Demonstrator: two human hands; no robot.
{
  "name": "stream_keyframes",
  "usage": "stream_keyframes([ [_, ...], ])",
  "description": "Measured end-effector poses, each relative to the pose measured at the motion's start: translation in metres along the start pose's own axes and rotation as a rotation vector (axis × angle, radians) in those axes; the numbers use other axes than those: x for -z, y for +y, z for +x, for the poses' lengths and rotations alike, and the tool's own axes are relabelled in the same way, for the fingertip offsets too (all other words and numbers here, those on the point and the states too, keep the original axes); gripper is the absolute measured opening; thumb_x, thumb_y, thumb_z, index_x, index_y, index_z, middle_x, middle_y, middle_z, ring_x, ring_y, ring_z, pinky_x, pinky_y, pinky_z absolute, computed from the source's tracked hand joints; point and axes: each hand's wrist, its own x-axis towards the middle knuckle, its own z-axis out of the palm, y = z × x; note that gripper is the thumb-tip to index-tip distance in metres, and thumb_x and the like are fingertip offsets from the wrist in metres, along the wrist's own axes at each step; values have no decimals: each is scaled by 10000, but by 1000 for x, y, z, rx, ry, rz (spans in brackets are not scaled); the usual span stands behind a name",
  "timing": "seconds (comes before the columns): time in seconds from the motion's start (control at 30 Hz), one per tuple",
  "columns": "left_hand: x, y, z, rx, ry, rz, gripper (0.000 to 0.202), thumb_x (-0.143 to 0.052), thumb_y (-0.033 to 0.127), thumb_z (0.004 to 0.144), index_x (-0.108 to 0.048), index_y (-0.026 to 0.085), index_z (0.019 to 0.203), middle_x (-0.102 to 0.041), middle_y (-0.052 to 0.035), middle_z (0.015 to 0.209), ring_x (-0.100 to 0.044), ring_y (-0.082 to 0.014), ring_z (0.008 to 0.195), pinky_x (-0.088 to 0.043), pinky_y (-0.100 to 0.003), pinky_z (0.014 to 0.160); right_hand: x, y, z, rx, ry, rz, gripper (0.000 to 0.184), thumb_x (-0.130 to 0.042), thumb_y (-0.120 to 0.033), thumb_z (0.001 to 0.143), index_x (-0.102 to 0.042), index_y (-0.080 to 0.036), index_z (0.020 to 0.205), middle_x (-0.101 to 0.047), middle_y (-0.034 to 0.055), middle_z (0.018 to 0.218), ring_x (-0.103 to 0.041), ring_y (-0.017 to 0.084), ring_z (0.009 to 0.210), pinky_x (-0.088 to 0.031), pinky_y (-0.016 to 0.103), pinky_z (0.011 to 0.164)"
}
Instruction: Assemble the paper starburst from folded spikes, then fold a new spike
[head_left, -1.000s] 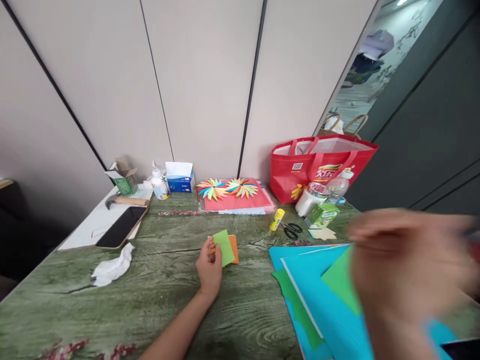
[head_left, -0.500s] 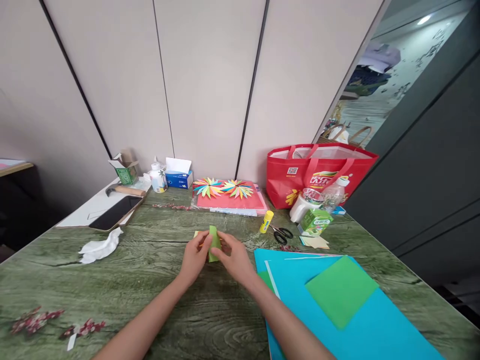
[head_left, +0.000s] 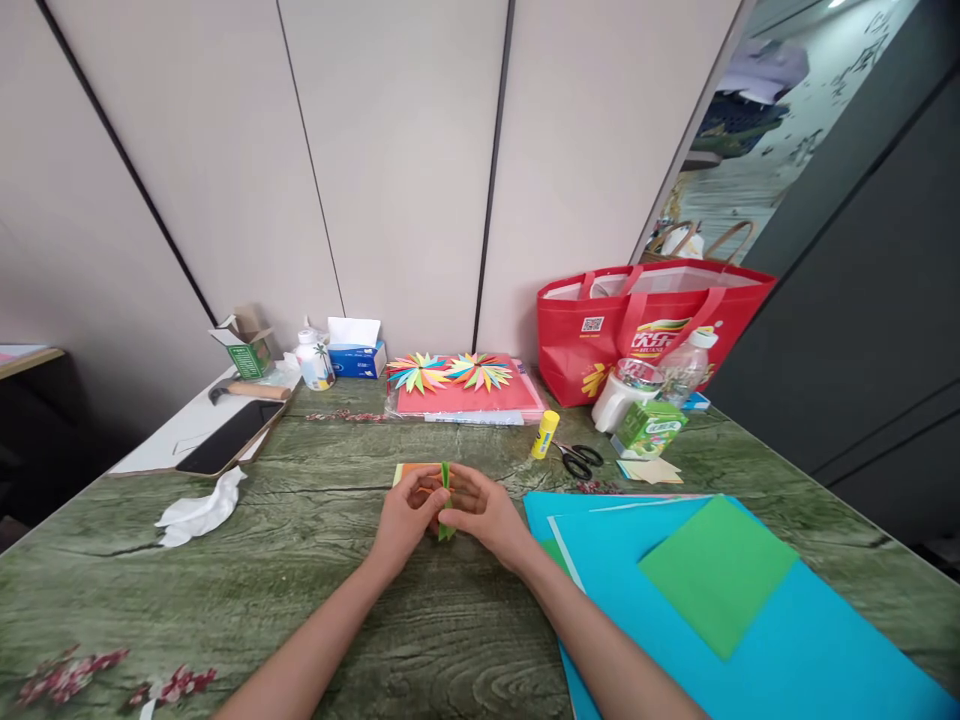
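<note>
Between my two hands, a small folded piece of green paper (head_left: pixel 445 500) stands upright, seen nearly edge-on. My left hand (head_left: pixel 409 508) pinches it from the left with thumb and fingers. From the right, my right hand (head_left: pixel 484 510) grips it too, the thumb pressed towards its middle. Just behind my left fingers lie small orange and pale yellow paper pieces (head_left: pixel 409 470), partly hidden by the hand. Two many-pointed paper stars (head_left: pixel 420 374) in mixed colours rest on a red paper pack (head_left: pixel 465 400) further back.
A yellow glue stick (head_left: pixel 545 435) and black scissors (head_left: pixel 579 460) are right of my hands. Blue sheets (head_left: pixel 622 600) with a green square (head_left: pixel 720 575) lie nearer right. A red bag (head_left: pixel 577 350) stands behind; a phone (head_left: pixel 229 437), hammer (head_left: pixel 251 391) and crumpled tissue (head_left: pixel 199 510) lie left.
The green paper has turned from showing its flat face to nearly edge-on, its folded layers slightly parted. Both hands stay on it. The camera view has shifted a little.
</note>
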Motion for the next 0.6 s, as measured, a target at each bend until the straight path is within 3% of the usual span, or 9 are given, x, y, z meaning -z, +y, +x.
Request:
stream_keyframes([
  [0.17,1,-2,1,-27,-3,17,351,-633,343,668,-576,144,952,-642,-46,778,-622,-175,716,-492,-246,570,3,1,-1,-14,36,-28,617,-725,-163,556,-497,-217,1127,-578,84,1147,-570,218,1022,-456,380,866],
  [0.37,-1,2,3,-31,15,38,312,-594,331,690,-602,159,951,-662,-58,880,-625,-188,781,-512,-295,673,2,-9,-1,16,65,7,450,-555,-159,640,-562,-254,1081,-629,15,1059,-577,199,983,-484,333,802],
  [0.6,1,1,3,-24,-58,-13,336,-596,287,682,-616,157,990,-670,-64,921,-634,-198,764,-523,-330,683,4,-5,0,-66,142,-3,281,-613,-351,673,-657,-190,899,-674,15,824,-610,190,745,-481,313,678],
])
